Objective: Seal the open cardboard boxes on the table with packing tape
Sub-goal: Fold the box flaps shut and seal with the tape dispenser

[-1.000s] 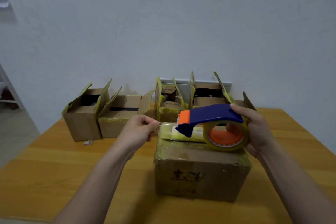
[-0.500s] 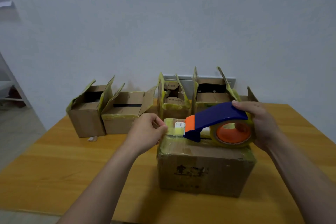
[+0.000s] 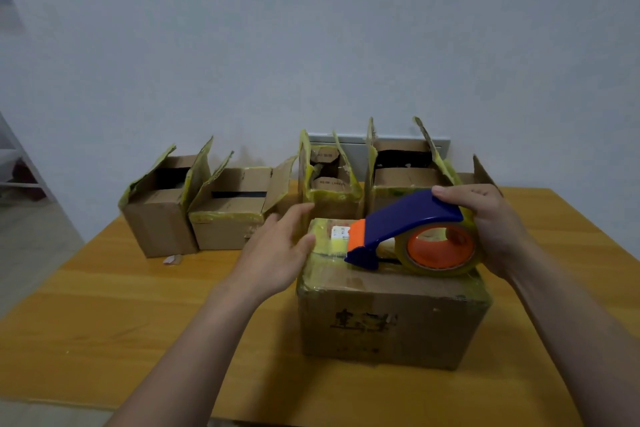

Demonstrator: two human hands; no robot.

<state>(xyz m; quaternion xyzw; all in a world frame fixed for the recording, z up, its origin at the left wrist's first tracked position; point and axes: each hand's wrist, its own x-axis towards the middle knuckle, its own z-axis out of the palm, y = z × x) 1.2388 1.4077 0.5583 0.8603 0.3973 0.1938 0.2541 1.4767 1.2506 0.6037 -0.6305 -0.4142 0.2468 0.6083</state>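
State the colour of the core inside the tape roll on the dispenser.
Orange: the round core of the dark blue plastic tape dispenser, best in the head view.

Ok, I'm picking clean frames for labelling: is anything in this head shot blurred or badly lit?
Head view: the left hand is motion-blurred at the fingers, while the right hand and the tape dispenser are sharp. Head view, lighting: dim and even, with only a soft shadow at the base of the closed box.
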